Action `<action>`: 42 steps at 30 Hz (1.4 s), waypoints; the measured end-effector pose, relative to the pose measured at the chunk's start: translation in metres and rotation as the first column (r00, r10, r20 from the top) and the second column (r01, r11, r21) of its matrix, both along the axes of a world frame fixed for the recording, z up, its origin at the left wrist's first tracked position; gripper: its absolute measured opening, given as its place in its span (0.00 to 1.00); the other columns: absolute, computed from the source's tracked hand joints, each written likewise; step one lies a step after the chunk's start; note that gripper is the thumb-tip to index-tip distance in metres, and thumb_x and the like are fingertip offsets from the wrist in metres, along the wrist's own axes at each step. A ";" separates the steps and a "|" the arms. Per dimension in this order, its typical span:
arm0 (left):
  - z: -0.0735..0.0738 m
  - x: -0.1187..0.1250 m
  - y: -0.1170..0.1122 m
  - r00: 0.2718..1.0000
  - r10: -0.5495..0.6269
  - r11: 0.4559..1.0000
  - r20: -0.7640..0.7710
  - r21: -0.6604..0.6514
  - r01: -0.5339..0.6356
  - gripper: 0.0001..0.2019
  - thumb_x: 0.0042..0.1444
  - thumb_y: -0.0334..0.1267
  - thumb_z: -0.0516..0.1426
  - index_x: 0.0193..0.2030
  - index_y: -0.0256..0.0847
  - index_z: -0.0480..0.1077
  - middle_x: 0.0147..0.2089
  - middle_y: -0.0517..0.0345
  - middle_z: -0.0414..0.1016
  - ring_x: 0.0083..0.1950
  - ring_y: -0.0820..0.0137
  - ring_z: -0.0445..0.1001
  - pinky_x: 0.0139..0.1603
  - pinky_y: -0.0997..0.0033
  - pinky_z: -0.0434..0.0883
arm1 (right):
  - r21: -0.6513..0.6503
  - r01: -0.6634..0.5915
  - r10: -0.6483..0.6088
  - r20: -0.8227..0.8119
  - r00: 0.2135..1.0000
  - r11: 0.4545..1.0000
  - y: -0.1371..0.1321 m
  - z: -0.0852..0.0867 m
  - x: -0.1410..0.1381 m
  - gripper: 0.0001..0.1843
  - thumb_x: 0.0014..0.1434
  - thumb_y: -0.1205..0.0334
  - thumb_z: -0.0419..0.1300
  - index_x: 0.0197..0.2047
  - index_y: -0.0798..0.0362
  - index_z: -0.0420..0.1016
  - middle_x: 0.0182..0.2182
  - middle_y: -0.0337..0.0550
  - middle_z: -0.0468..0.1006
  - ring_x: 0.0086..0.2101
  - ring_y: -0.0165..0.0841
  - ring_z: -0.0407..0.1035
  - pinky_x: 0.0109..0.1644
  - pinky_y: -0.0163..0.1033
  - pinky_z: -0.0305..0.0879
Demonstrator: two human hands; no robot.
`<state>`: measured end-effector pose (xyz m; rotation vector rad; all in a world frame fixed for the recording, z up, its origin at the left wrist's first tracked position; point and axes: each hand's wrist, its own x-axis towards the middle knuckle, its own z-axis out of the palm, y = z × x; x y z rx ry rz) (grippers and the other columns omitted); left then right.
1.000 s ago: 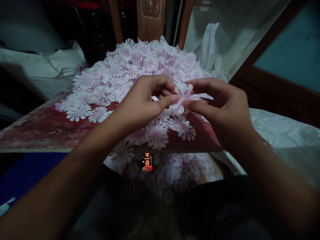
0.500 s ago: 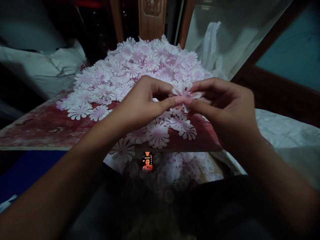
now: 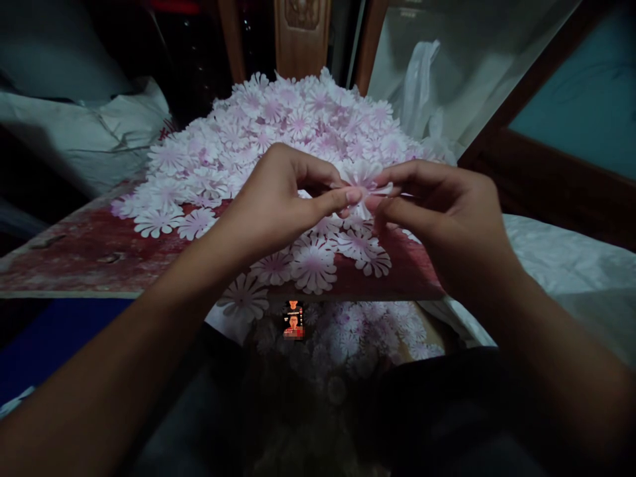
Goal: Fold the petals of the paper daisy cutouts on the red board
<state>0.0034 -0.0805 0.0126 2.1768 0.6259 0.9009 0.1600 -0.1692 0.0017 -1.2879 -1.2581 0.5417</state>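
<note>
My left hand and my right hand meet above a red board, both pinching one pale pink flower cutout between thumb and fingers. The flower stands slightly up from my fingertips, its lower part hidden by them. Behind and under my hands a big heap of the same pink-and-white flower cutouts covers the board. A few loose flowers lie flat near the board's front edge.
More flowers lie in shadow below the board's front edge, beside a small red picture card. White plastic bags and crumpled white sheeting flank the heap. A carved wooden post stands behind, a wooden frame at right.
My hands have drawn a little closer and slightly up. The flower between them is more gathered now, with less of its petals sticking out to the right.
</note>
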 end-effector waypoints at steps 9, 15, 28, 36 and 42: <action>-0.001 0.000 0.000 0.999 0.035 0.999 -0.015 0.002 -0.035 0.19 0.54 0.52 0.63 0.29 0.34 0.77 0.28 0.55 0.77 0.32 0.73 0.73 0.31 0.77 0.68 | -0.030 -0.004 0.003 -0.035 0.999 1.000 0.000 0.001 0.001 0.08 0.49 0.69 0.71 0.34 0.55 0.78 0.25 0.37 0.75 0.22 0.24 0.67 0.25 0.31 0.63; 0.000 0.002 0.000 0.998 0.050 0.999 0.037 -0.023 -0.049 0.15 0.54 0.47 0.64 0.30 0.34 0.76 0.29 0.56 0.76 0.32 0.73 0.72 0.31 0.77 0.68 | -0.074 0.007 -0.014 -0.086 0.996 0.997 0.000 0.001 0.002 0.08 0.49 0.65 0.72 0.30 0.58 0.78 0.23 0.39 0.74 0.20 0.24 0.67 0.23 0.31 0.64; 0.000 0.002 0.001 0.999 0.005 1.000 0.036 -0.018 -0.005 0.16 0.50 0.47 0.67 0.26 0.35 0.73 0.27 0.57 0.75 0.31 0.75 0.70 0.31 0.78 0.67 | -0.044 0.032 -0.032 0.012 0.999 0.999 0.001 -0.003 0.006 0.10 0.48 0.65 0.72 0.34 0.56 0.80 0.31 0.40 0.78 0.26 0.25 0.68 0.27 0.31 0.65; 0.001 0.001 0.001 1.000 0.009 0.999 0.013 -0.050 -0.008 0.14 0.56 0.47 0.61 0.30 0.37 0.77 0.27 0.58 0.74 0.31 0.75 0.69 0.30 0.76 0.65 | -0.060 0.053 -0.051 0.029 0.998 0.997 -0.002 0.003 0.005 0.01 0.51 0.68 0.68 0.31 0.55 0.81 0.25 0.39 0.75 0.24 0.25 0.65 0.28 0.33 0.62; 0.004 0.001 -0.001 0.999 -0.003 1.000 -0.042 -0.027 0.002 0.12 0.58 0.43 0.59 0.28 0.37 0.76 0.24 0.60 0.70 0.30 0.75 0.66 0.31 0.76 0.65 | -0.090 0.045 -0.046 -0.016 0.999 0.995 -0.001 0.004 0.004 0.03 0.50 0.70 0.67 0.31 0.55 0.80 0.24 0.38 0.75 0.23 0.24 0.64 0.27 0.32 0.62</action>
